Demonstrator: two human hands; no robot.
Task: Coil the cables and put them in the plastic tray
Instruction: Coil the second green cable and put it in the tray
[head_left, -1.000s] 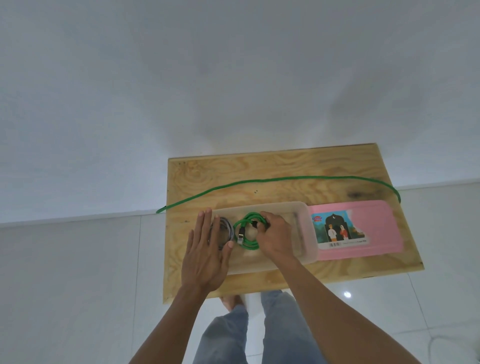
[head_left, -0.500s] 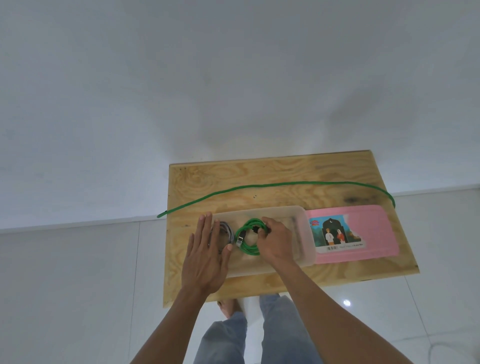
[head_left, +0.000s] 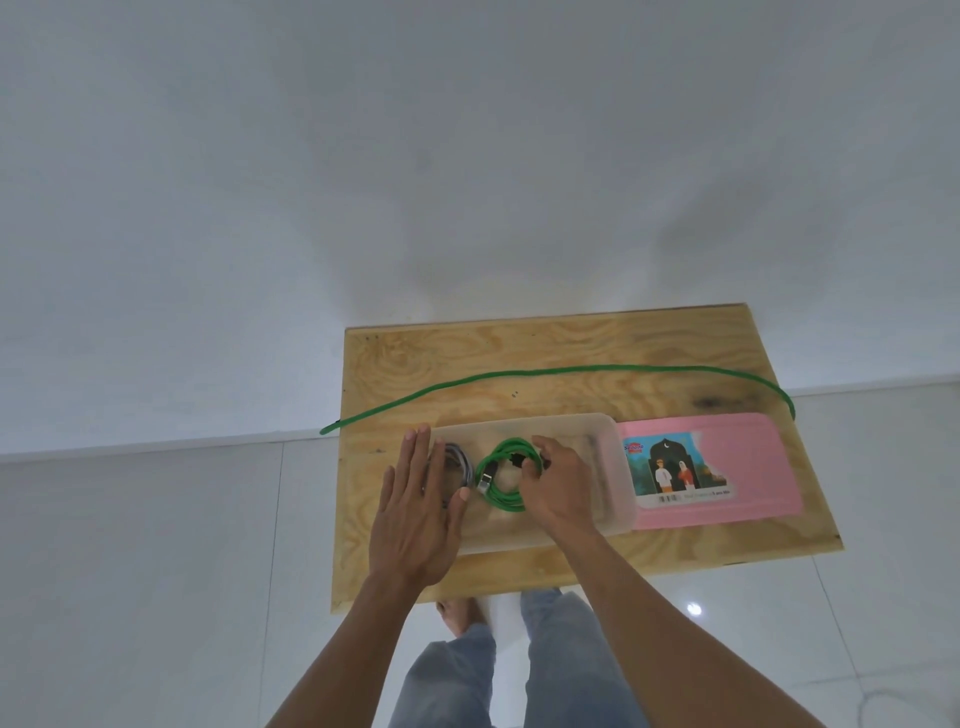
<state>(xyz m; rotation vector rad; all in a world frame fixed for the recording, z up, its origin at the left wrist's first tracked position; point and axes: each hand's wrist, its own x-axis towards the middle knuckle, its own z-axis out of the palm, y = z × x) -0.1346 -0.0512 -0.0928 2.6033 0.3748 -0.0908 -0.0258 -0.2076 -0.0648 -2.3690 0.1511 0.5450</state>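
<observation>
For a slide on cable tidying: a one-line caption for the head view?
Right hand sets a coiled green cable in the clear tray; another green cable lies uncoiled.

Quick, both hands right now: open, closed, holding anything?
Left hand: open, flat, fingers spread at the plastic tray, over the grey coil.
Right hand: closed on the green coiled cable inside the tray.
</observation>
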